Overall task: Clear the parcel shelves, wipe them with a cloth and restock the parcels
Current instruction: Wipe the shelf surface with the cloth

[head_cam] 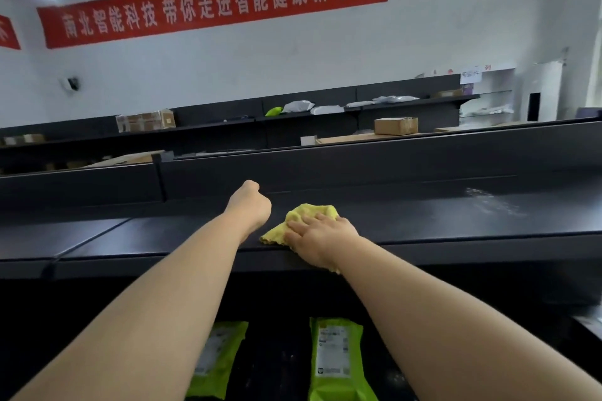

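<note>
Your right hand (321, 234) lies flat on the yellow cloth (309, 215), fingers straight and close together, pressing it onto the top shelf (456, 221) near its front edge. Your left hand (250, 205) rests on the same shelf just beside the cloth. Its fingers look curled under into a fist, and nothing shows in it.

The first risk is the cloth itself. It is bunched under your palm, and a corner hangs over the front lip below your wrist, so a pull toward you could drag it off the shelf. Bunched like this, it also probably cleans only a narrow strip per pass.

Your left fist sits in the path of any sweep to the left. You would likely bump it or stop short, leaving a band unwiped.

A pale dusty patch (495, 202) lies well to the right on the shelf — easy to miss if you work only in front of you.

Two green parcels (335, 358) stand on the lower shelf right under your arms. Dust pushed over the front edge would land on them, so sweeping along the shelf looks safer than sweeping outward.
</note>
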